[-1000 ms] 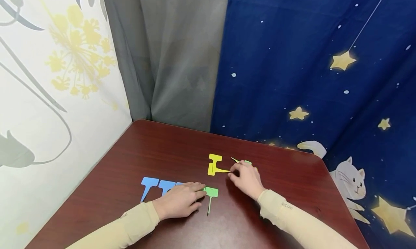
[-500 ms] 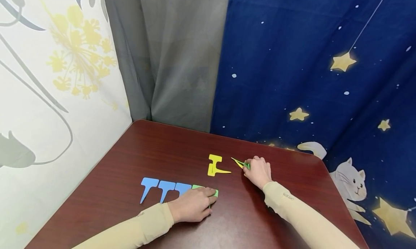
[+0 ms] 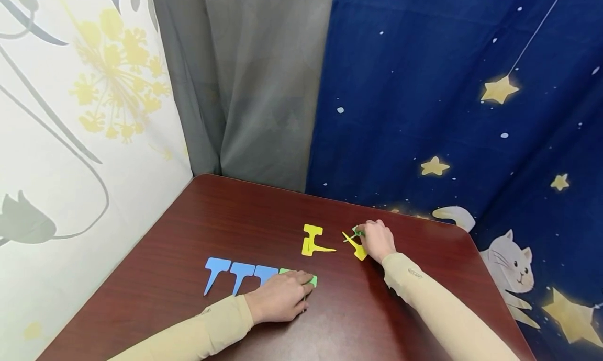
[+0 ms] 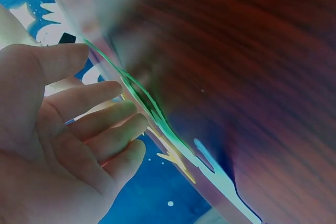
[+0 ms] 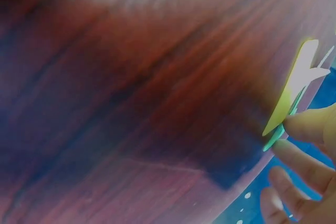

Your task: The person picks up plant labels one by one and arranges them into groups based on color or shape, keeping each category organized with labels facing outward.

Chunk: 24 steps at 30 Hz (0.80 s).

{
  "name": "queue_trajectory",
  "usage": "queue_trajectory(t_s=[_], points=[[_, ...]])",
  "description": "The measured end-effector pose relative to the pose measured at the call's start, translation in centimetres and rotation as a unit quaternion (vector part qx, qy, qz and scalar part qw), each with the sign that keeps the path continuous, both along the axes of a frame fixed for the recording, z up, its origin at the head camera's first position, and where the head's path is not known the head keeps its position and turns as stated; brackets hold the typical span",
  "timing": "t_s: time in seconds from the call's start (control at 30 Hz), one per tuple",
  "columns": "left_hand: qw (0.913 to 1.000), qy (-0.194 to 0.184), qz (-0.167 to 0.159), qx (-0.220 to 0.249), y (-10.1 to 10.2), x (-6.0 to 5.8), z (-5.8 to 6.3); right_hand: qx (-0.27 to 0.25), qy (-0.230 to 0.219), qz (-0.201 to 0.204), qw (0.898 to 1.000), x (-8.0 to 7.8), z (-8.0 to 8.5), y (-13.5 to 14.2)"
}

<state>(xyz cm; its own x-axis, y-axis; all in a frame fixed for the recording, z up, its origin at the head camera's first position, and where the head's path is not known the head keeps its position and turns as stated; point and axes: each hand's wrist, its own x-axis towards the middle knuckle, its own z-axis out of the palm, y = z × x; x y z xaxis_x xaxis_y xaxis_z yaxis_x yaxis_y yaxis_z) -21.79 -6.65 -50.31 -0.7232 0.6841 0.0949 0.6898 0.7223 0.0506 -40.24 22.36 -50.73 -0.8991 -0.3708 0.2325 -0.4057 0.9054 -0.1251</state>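
Observation:
The objects are flat T-shaped plant labels. My left hand (image 3: pixel 280 296) lies over the green labels (image 3: pixel 313 281) at the right end of a row, fingers extended and touching them; its palm and fingers hide most of both. Farther back on the right, my right hand (image 3: pixel 378 240) pinches a green label (image 3: pixel 355 232) between thumb and index finger, low at the table. In the right wrist view a yellow label (image 5: pixel 296 85) lies right beside those fingertips. The head view shows that yellow label's stem pointing away to the left.
Three blue labels (image 3: pixel 242 269) stand in line left of my left hand, heads away from me. Two overlapping yellow labels (image 3: pixel 308 240) lie mid-table. The dark red table (image 3: pixel 235 209) ends at grey and blue curtains (image 3: pixel 400 115) behind.
My left hand has slid right onto the last green label. My right hand has moved from the yellow stem to the green label on the right, and the yellow one there now lies apart, turned.

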Motion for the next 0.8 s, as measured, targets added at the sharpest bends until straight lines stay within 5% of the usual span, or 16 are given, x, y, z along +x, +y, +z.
queue_trajectory(t_s=[0.23,0.5,0.8], points=[[0.9999,0.010,-0.001,0.002,-0.2,-0.1,0.1,-0.037,-0.013,-0.078,0.996,-0.4,0.6,-0.3],[1.0000,0.001,0.005,-0.001,-0.3,-0.3,-0.1,-0.044,-0.121,-0.170,0.977,-0.6,0.6,-1.4],[0.9999,0.004,0.000,-0.011,-0.1,-0.6,-0.4,-0.111,-0.113,-0.156,0.975,-0.8,0.3,-1.1]])
